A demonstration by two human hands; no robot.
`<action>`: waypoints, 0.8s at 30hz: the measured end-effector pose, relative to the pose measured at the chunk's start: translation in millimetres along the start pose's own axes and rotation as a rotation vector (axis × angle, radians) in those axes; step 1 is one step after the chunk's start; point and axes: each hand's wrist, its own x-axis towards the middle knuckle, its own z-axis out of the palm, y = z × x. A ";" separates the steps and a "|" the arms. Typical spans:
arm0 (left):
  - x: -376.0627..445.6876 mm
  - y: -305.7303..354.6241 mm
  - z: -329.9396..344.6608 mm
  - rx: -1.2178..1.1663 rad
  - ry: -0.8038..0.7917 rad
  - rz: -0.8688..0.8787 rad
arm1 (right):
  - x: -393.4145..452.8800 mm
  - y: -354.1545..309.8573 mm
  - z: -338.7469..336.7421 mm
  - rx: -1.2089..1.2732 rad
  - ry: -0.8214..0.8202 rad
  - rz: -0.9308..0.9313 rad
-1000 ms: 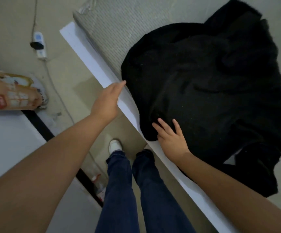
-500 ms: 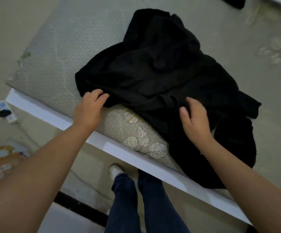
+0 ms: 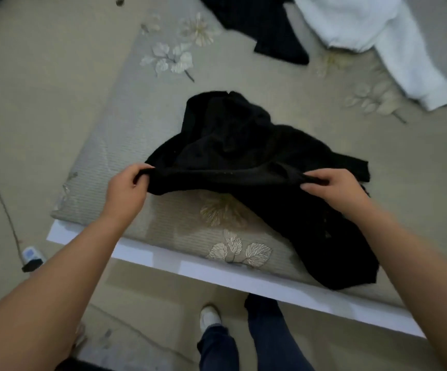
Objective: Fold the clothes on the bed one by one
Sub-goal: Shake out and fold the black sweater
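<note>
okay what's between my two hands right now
A taut edge of the black garment spans from the left hand to the right hand, each gripping it above the bed, as the head view shows.

Two black garments point(image 3: 257, 156) – one white garment point(image 3: 377, 30)

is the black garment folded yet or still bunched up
Still bunched up. The black garment lies crumpled in a heap on the bed, while the left hand and right hand pinch one edge stretched between them.
</note>
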 end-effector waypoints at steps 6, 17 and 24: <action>10.6 127.2 -61.7 -0.199 0.084 0.210 | -72.8 -75.8 -107.8 0.305 0.211 -0.008; -51.9 320.1 -189.6 -0.391 0.574 0.680 | -224.2 -212.9 -224.5 0.645 0.593 -0.243; -59.5 359.0 -268.8 0.030 0.783 1.153 | -260.9 -265.2 -265.8 0.405 1.059 -0.295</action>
